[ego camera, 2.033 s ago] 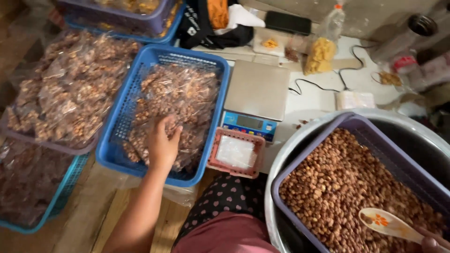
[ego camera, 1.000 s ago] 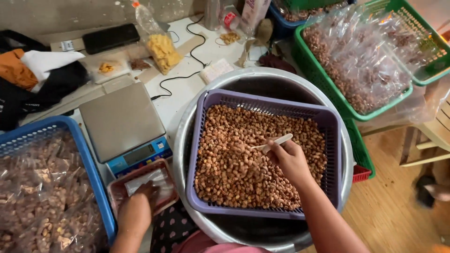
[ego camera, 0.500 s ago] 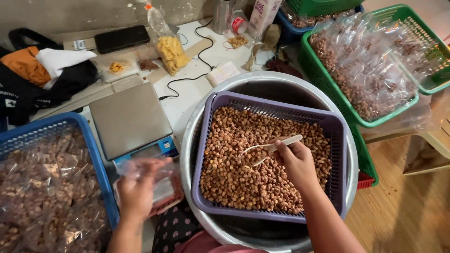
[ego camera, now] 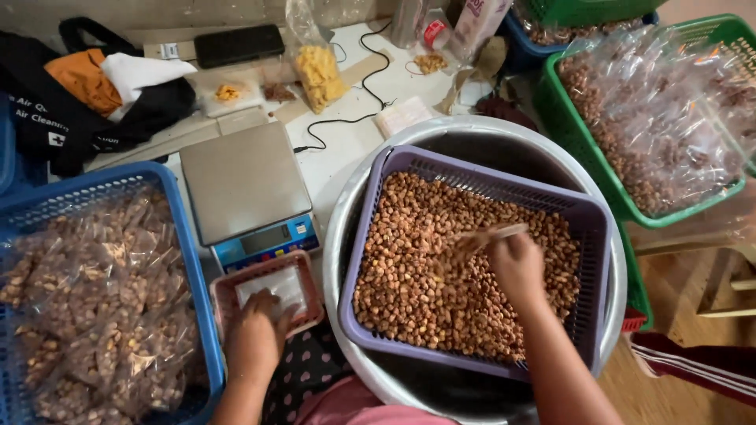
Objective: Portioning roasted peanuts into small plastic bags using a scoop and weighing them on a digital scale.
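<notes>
While the right hand (ego camera: 516,267) rests over the purple slotted plastic basket (ego camera: 592,236) of brown roasted nuts (ego camera: 417,267), its fingers are curled shut round the handle of a pale wooden scoop (ego camera: 480,238). Scoop: long axis runs from the fingers out to the left, blade low in the nuts, blurred. Basket sits inside a round white metal basin (ego camera: 342,228). Forearm enters from lower right, wrist bent down.

Left hand (ego camera: 256,334): fingers bunched, tips down inside a small pink slotted plastic tray (ego camera: 303,267) of clear flat bags (ego camera: 276,285); whether they pinch a bag cannot be told. Tray lies directly under and ahead of these fingers, well left of the scoop.

Beyond the tray: grey digital scale (ego camera: 244,185). Left: blue plastic crate (ego camera: 189,260) of bagged nuts. Right: green plastic crate (ego camera: 575,149), likewise filled.
</notes>
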